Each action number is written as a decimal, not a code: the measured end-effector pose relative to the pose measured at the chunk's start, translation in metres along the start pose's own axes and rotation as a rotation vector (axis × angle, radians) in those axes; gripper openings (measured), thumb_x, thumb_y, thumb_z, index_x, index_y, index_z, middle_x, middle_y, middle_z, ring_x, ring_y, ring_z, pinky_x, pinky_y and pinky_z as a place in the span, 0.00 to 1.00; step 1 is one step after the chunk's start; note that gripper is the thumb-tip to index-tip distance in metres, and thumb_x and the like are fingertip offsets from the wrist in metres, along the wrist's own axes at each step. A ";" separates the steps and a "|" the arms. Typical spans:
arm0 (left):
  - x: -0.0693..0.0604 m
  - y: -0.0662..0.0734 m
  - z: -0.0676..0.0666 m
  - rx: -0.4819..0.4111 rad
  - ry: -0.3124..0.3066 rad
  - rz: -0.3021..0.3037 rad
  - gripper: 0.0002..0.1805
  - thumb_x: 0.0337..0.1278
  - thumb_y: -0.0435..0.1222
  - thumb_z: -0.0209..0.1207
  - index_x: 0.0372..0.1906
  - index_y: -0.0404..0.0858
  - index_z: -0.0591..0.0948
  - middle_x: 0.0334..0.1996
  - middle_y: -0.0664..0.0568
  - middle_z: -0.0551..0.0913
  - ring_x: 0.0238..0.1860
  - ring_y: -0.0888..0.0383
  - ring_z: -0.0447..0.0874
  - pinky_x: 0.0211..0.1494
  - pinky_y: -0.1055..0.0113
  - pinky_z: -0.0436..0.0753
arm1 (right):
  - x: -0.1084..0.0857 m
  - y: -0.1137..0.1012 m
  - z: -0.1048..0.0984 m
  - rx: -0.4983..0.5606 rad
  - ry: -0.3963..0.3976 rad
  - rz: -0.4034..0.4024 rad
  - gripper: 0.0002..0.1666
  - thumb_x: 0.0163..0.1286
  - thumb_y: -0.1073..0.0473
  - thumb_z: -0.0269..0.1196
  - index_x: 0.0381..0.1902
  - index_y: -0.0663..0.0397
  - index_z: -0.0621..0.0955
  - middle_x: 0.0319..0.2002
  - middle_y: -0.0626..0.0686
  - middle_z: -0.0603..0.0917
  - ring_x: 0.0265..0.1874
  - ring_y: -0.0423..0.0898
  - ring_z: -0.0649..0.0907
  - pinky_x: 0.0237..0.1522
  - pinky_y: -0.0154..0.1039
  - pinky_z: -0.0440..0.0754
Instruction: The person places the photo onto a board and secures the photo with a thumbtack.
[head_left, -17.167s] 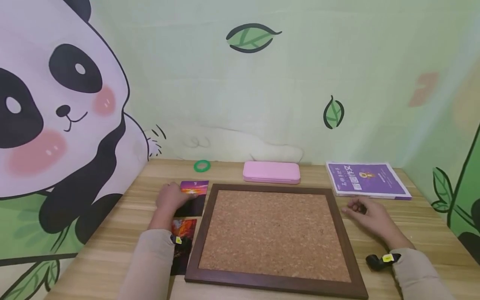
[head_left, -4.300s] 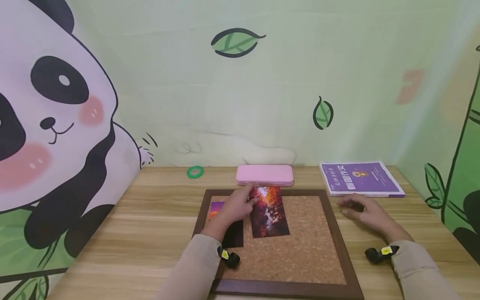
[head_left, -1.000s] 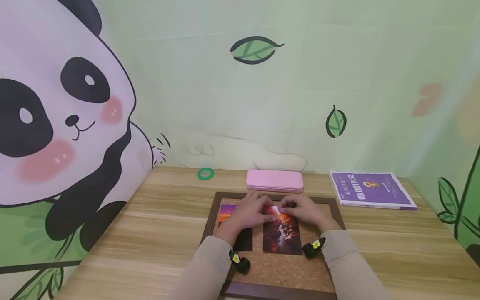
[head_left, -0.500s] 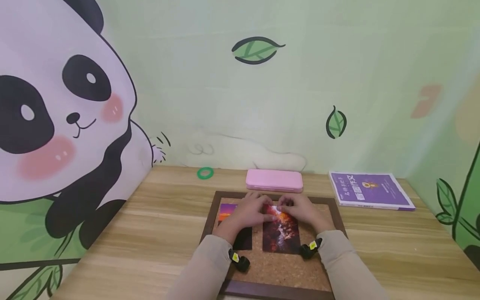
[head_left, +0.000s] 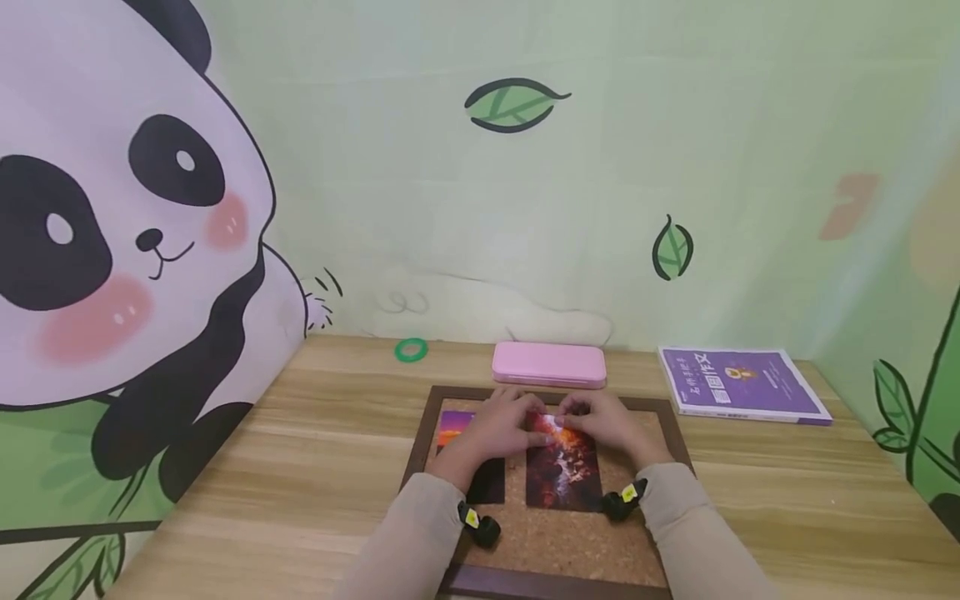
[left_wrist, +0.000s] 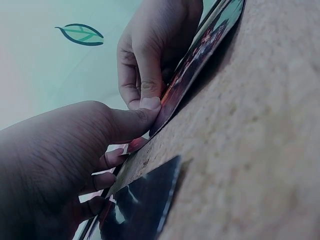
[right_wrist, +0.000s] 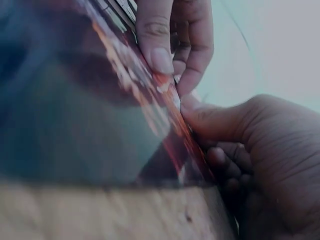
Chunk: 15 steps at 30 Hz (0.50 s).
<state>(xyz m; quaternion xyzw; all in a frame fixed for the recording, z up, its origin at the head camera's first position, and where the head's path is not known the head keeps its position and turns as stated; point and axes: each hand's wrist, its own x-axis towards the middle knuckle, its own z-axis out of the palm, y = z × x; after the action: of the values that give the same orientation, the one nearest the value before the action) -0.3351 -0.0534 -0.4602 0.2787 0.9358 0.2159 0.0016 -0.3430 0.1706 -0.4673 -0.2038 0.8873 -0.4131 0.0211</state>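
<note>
A red-and-orange photo print [head_left: 564, 479] lies on the framed corkboard [head_left: 558, 546]. My left hand [head_left: 504, 423] pinches its far edge, the thumb on the picture side. From the right, my right hand [head_left: 609, 423] pinches the same edge close by; in the right wrist view both thumbs press the print [right_wrist: 100, 130]. In the left wrist view that print [left_wrist: 195, 62] stands slightly off the cork at one side. A second print, a purple-and-orange sunset [head_left: 455, 425], lies to the left on the cork, partly hidden by my left hand and wrist.
Behind the board is a pink pencil case [head_left: 549, 364]. A green ring-shaped roll [head_left: 411, 349] sits at the back left, and a purple-covered book [head_left: 744, 383] at the back right. The wall [head_left: 375, 167] rises at the wooden table's [head_left: 277, 467] far edge.
Both prints have gone from the table at left onto the cork. My right hand has come from beside the board to the red print. Over the last second the hands have hardly moved.
</note>
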 end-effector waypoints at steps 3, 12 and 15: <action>0.000 -0.001 0.000 0.003 0.002 0.004 0.27 0.58 0.59 0.65 0.57 0.49 0.81 0.62 0.52 0.75 0.66 0.50 0.66 0.67 0.46 0.69 | 0.002 -0.002 0.002 -0.013 0.018 0.044 0.03 0.67 0.58 0.69 0.34 0.51 0.87 0.32 0.47 0.84 0.36 0.46 0.79 0.42 0.44 0.75; 0.001 -0.002 0.001 -0.002 -0.003 0.005 0.26 0.58 0.59 0.65 0.56 0.50 0.80 0.62 0.52 0.74 0.65 0.51 0.66 0.67 0.48 0.69 | 0.002 -0.004 0.001 0.006 0.021 0.098 0.04 0.66 0.57 0.70 0.35 0.51 0.88 0.34 0.48 0.85 0.38 0.47 0.79 0.45 0.46 0.74; 0.000 -0.002 0.003 -0.001 -0.009 0.000 0.26 0.58 0.59 0.65 0.56 0.50 0.80 0.62 0.52 0.73 0.64 0.51 0.66 0.67 0.48 0.70 | 0.000 -0.003 0.000 0.023 0.011 0.076 0.05 0.66 0.57 0.70 0.35 0.52 0.88 0.35 0.49 0.86 0.39 0.47 0.80 0.47 0.47 0.74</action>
<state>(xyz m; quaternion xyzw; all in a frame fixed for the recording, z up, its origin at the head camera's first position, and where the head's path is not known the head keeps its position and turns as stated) -0.3359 -0.0538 -0.4632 0.2795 0.9357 0.2152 0.0061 -0.3424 0.1686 -0.4655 -0.1674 0.8898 -0.4231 0.0341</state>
